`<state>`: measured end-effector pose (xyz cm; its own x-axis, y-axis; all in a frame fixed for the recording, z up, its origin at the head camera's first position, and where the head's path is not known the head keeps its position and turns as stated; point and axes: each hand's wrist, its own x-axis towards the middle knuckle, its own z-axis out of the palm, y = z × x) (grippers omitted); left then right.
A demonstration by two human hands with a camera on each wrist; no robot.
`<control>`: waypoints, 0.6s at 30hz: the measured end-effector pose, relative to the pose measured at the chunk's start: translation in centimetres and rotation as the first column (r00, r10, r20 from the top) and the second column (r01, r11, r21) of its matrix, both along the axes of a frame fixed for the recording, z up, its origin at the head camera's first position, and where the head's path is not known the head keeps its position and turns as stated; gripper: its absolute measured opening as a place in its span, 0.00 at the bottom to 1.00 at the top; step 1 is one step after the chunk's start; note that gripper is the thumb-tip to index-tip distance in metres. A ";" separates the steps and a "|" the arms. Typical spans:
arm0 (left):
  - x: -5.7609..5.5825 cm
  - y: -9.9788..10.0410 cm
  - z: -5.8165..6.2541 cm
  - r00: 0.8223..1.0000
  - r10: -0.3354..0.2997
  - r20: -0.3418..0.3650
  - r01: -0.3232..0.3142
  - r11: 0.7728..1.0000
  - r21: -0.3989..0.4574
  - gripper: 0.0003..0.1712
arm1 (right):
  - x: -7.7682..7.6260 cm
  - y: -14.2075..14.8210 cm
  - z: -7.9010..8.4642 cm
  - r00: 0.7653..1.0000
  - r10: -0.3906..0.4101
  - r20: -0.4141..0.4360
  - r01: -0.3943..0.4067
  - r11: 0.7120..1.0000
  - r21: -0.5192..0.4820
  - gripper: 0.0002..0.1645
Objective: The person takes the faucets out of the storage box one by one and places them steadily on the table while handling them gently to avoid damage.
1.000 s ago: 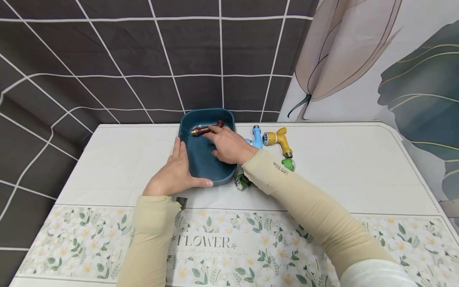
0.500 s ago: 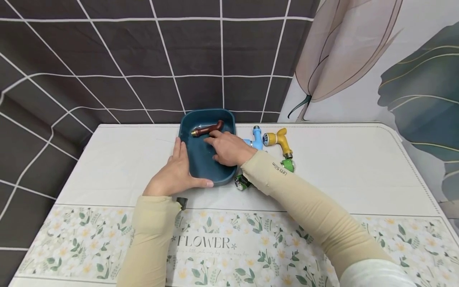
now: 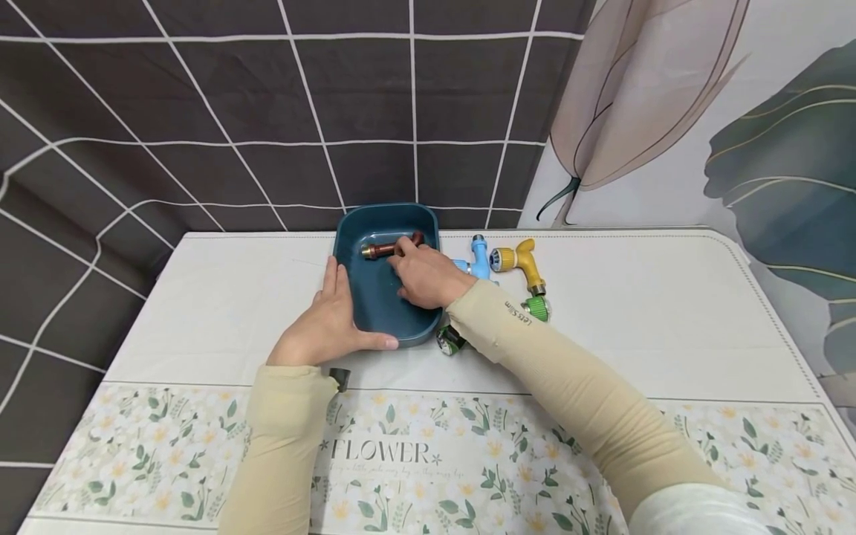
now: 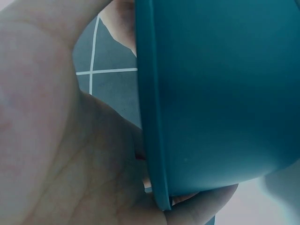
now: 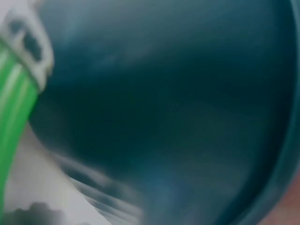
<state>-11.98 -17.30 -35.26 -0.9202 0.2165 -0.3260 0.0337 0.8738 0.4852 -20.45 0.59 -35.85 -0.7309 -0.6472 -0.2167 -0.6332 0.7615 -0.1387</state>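
A deep blue-green plastic basin (image 3: 384, 316) stands on the table close to the dark grid backdrop. Inside, toward its far end, lies a brown tap (image 3: 384, 250) with a brass-coloured threaded end pointing left. My right hand (image 3: 428, 275) reaches over the basin's right rim and pinches the brown tap near its bent end; the fingers partly hide it. My left hand (image 3: 321, 316) rests against the basin's near left corner, fingers straight along the left wall and thumb stretched along the front. In the left wrist view the basin (image 4: 225, 93) sits between thumb and fingers.
Right of the basin lie a light blue tap (image 3: 479, 256) and a yellow tap (image 3: 524, 264) with a ridged collar. Green ridged fittings (image 3: 537, 307) show beside my right sleeve, which covers part of them. The tablecloth (image 3: 221, 297) carries a flower print in front.
The right fingers have left the brown tap, then come back over its bent end. The tap has shifted slightly right in the basin. My left hand stays in place.
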 end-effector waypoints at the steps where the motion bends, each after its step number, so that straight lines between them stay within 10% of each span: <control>1: 0.0 0.0 0.0 1.000 0.000 -0.002 0.000 1.000 0.000 0.82 | 0.0 0.0 0.0 1.000 0.008 -0.006 -0.008 1.000 0.002 0.35; 18: 0.0 0.0 0.2 1.000 0.003 0.005 -0.003 1.000 -0.002 0.83 | 0.1 0.5 0.1 0.999 0.032 0.013 -0.031 0.998 -0.051 0.21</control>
